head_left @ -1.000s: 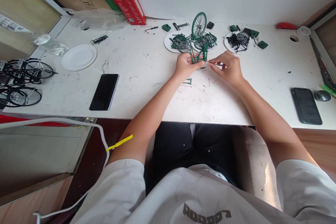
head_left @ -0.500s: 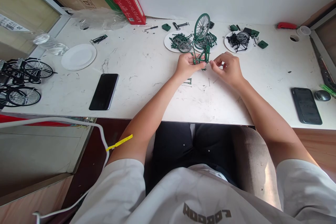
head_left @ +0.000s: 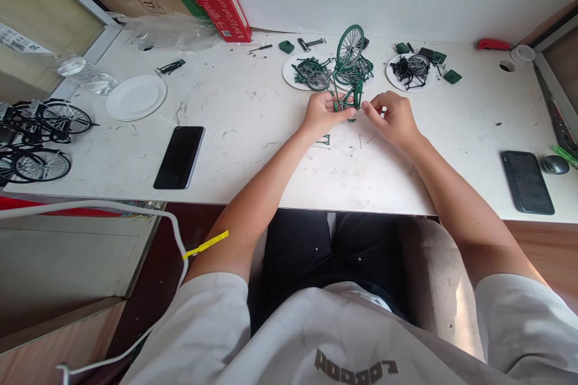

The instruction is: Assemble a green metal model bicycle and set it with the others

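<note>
My left hand (head_left: 323, 110) is closed on the frame of a green model bicycle (head_left: 358, 94), which has one large spoked wheel pointing up and away from me. My right hand (head_left: 391, 113) is at the right side of the frame, thumb and forefinger pinched together near its lower end. Whatever sits between those fingertips is too small to make out. On the table below the hands lie a small green bracket-like part (head_left: 324, 139) and a thin pin (head_left: 360, 141). Behind the model, a white plate (head_left: 289, 77) carries green bicycle parts and wheels.
At the right, another plate (head_left: 394, 83) holds black bicycle parts. A bare white plate (head_left: 136, 98), a phone (head_left: 179, 157) and several black model bicycles (head_left: 43, 165) are on the left. A second phone (head_left: 527, 182) lies right, by a dark round object (head_left: 555, 164). A red box (head_left: 224, 9) stands behind.
The model bicycle has shifted very slightly to the right in my left hand. My right hand stays pinched beside the frame, with its fingertips barely moved.
</note>
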The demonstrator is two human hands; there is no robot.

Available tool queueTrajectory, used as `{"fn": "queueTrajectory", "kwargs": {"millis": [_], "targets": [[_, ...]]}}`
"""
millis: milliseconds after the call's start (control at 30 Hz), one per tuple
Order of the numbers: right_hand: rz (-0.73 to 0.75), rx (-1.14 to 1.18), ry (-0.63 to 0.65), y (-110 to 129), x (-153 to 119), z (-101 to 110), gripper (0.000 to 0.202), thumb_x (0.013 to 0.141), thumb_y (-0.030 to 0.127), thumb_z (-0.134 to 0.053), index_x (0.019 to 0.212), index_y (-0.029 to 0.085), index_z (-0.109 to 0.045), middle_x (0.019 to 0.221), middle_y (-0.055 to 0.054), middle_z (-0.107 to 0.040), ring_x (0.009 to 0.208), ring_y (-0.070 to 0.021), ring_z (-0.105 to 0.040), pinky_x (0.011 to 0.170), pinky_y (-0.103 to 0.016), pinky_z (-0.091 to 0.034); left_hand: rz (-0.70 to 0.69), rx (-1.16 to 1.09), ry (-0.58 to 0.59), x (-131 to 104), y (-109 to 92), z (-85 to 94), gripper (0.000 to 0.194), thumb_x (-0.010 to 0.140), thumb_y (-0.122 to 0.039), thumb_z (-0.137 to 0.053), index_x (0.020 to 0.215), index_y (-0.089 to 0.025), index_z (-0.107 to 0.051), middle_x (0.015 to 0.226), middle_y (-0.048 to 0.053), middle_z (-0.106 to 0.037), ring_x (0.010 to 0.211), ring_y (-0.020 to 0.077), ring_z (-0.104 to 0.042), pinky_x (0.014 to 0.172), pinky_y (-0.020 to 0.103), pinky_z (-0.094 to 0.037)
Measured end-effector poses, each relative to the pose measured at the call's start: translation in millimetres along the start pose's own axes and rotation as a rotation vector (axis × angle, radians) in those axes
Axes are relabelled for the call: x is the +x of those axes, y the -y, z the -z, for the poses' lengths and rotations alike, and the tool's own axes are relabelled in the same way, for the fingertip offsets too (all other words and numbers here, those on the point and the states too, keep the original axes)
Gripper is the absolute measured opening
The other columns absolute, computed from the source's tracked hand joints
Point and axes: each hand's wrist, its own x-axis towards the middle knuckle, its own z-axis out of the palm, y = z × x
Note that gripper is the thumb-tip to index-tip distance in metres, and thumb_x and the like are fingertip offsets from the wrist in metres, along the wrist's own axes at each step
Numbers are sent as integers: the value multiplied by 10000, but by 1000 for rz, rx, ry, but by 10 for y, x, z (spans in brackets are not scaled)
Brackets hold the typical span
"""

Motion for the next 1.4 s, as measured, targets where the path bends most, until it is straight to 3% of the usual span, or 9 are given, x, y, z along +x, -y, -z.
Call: {"fn": "queueTrajectory", "kwargs": {"millis": [133,233,400,767,1100,1400], "targets": [[-2,11,-10,2,2,1,628,1094,815,-581,801,269,-684,788,-80,-716,774,-252,-644,763,-480,-588,1,1,4,-5,-13,-3,471,705,-258,-1086,1047,-178,-771,1024,80,-870,985,265,-880,1009,469,-753],[0,10,-28,11,2,-1,624,1083,832,-584,823,273,-681,790,-72,-708,788,-252,-652,777,-473,-596,-12,3,0,-12,-27,-7,511,697,-392,-1108,1026,-185,-777,975,66,-871,900,245,-873,957,435,-756],[23,18,-35,25,-6,0,582,1088,802,-608,861,271,-677,805,-72,-712,834,-263,-675,792,-468,-596,-25,36,-14,-27,-77,-14,480,814,-566,-1032,1006,-199,-790,933,54,-873,863,224,-865,921,400,-741],[24,37,-43,-47,-9,-5,467,1069,702,-707,891,276,-774,844,-93,-755,888,-287,-688,851,-509,-640,-15,45,7,-24,-95,10,340,906,-468,-983,982,-195,-794,931,67,-872,884,238,-873,838,349,-686],[42,62,-40,-40,-18,1,459,1071,696,-709,916,280,-827,825,-99,-739,876,-293,-691,828,-523,-655,-29,60,58,45,24,79,569,769,-687,-1019,993,-210,-803,939,84,-898,974,277,-897,731,289,-660],[0,48,-42,-12,-20,15,612,1053,827,-648,824,277,-787,791,-111,-738,806,-286,-675,784,-527,-630,25,28,59,27,-1,29,436,822,-514,-1028,1012,-202,-789,1031,82,-913,968,246,-903,757,269,-670]]}}
